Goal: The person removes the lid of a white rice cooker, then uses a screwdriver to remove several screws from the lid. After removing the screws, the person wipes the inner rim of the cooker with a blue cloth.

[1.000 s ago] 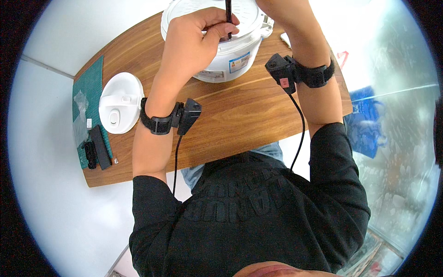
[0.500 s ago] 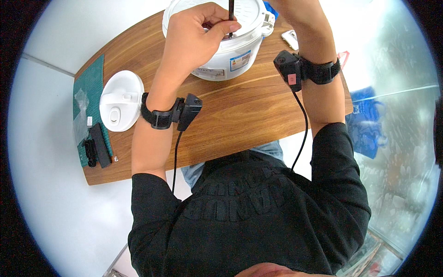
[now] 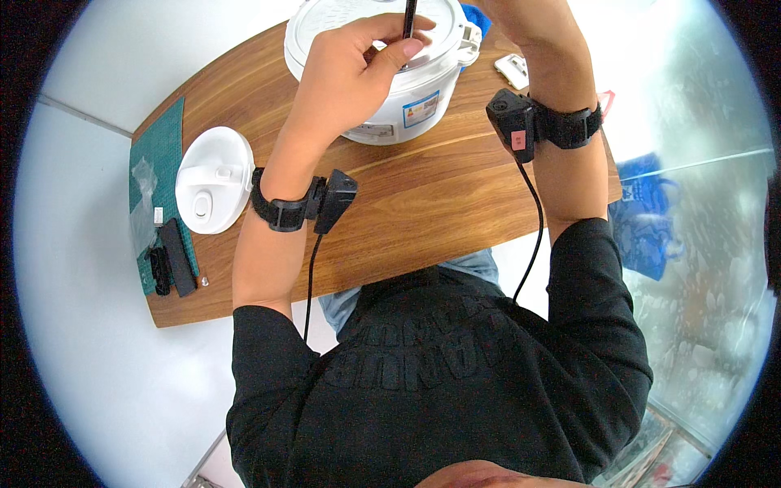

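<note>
1. The curved wooden worktop (image 3: pixel 423 203) carries everything.
2. At its left end lie a green cutting mat (image 3: pixel 159 154) and a round white plastic lid (image 3: pixel 213 180).
3. The left hand (image 3: pixel 358 69) pinches a thin black rod-shaped tool (image 3: pixel 408 18) between thumb and fingers.
4. Under it, at the far edge, stands the white round rice cooker (image 3: pixel 399 81).
5. The right hand is out of view above its black wrist strap (image 3: pixel 561 126); I cannot tell its grip.
</note>
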Available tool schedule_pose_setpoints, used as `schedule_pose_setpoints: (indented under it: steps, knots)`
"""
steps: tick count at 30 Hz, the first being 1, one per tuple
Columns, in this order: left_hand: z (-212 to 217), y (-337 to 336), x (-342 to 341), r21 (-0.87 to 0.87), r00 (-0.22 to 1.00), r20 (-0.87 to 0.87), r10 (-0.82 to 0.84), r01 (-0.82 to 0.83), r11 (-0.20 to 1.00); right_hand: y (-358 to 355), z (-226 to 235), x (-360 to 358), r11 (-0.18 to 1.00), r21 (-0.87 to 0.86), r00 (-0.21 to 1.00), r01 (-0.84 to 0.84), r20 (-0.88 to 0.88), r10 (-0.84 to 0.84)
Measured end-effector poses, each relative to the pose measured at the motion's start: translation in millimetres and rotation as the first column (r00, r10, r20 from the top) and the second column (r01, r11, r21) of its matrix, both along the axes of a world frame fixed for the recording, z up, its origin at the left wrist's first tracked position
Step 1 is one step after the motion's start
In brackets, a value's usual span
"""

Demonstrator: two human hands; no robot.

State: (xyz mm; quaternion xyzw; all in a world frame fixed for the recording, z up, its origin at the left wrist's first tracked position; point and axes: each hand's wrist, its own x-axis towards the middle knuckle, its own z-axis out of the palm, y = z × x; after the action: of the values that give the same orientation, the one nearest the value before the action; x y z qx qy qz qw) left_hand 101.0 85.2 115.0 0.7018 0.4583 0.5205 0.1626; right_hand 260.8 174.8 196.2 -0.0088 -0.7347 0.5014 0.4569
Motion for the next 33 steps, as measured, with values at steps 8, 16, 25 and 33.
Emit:
schedule_pose_setpoints:
  steps: [8,16,25,33]
  knots:
    - [6,-1,-1,-0.070,0.997,-0.023,0.072,-0.073,0.995,-19,15,1,0.907,0.283,0.878,0.313,0.278,-0.390]
    - [4,-6,-2,-0.075,0.998,0.043,0.039,-0.035,0.997,-13,-1,-4,0.999,-0.022,0.999,-0.026,-0.029,0.025]
    - [13,-6,3,-0.137,0.996,-0.023,0.084,-0.086,0.987,-29,11,-1,0.861,0.295,0.859,0.415,0.185,-0.478]
    - [2,-2,2,-0.059,0.988,0.152,-0.017,0.027,0.998,-17,4,3,0.996,-0.048,0.997,0.074,-0.001,-0.075]
